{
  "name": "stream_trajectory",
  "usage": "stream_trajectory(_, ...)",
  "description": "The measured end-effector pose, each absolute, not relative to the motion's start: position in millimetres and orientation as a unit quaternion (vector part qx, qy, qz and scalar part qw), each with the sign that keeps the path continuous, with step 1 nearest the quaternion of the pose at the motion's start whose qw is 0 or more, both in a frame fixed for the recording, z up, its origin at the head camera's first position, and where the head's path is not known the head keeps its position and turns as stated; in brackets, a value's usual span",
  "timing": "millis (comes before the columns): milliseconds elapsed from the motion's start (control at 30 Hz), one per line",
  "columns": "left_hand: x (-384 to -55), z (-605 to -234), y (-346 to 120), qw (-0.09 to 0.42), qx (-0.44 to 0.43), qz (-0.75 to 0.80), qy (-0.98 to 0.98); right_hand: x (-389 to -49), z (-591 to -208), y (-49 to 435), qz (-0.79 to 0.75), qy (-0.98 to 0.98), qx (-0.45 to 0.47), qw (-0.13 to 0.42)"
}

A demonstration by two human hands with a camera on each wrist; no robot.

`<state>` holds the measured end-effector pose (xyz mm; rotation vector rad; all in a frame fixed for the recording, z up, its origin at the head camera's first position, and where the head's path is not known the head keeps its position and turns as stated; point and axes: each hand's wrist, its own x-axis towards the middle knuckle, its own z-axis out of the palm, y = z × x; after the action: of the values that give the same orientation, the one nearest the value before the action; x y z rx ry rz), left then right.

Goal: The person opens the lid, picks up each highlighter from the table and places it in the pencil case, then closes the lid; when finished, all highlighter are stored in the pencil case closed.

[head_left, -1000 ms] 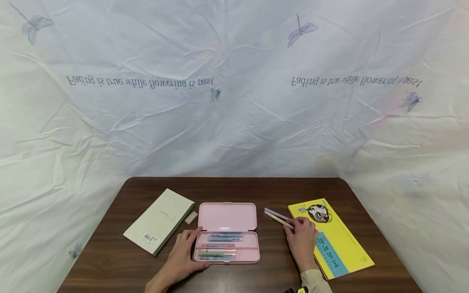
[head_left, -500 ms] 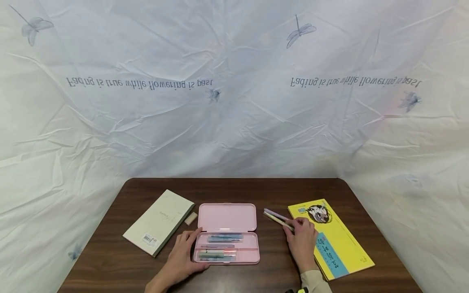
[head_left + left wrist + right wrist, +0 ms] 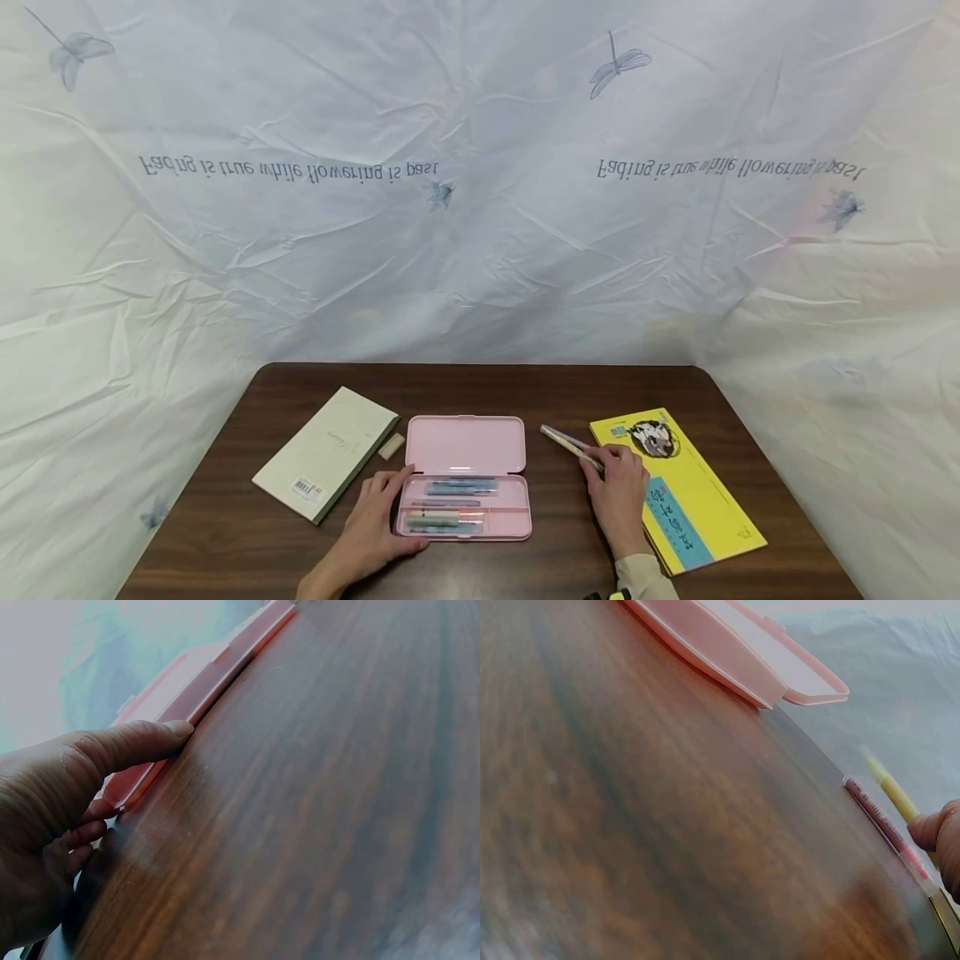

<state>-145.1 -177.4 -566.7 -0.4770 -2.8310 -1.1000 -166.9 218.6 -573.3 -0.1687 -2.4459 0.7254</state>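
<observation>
An open pink pencil case (image 3: 507, 522) lies mid-table with several pens (image 3: 461, 486) in its compartments. My left hand (image 3: 371, 523) grips its left end, thumb along the front wall and fingers at the far left side; the left wrist view shows the thumb tip on the case edge. To the right, my right hand (image 3: 621, 496) pinches a yellow pen (image 3: 898, 797), tilted off the table in the right wrist view. Beside it a purple-red pen (image 3: 877, 814) lies close to the tabletop; whether fingers also hold it I cannot tell.
A yellow book (image 3: 723, 492) with a blue label lies right of my right hand. A cream notebook (image 3: 322, 450) and a small eraser (image 3: 391, 446) are left of the case. The brown table (image 3: 480, 387) ends at a hanging white cloth (image 3: 480, 250).
The yellow pen's far end swings away from the purple pen, then back close against it. My left hand and the pencil case stay in place.
</observation>
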Motion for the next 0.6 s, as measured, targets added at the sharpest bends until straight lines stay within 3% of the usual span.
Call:
stream_trajectory(233,-144.3,-568.9,-176.7,0.077,-0.18,-0.351,-0.916,-167.4,-573.3,213.9,0.3,-0.884,-0.029,0.357)
stream_trajectory(600,-145.3,-566.1,-176.8,0.03,-0.154,-0.349,-0.924,-162.6,-569.8,175.2,0.313,-0.87,0.042,0.378)
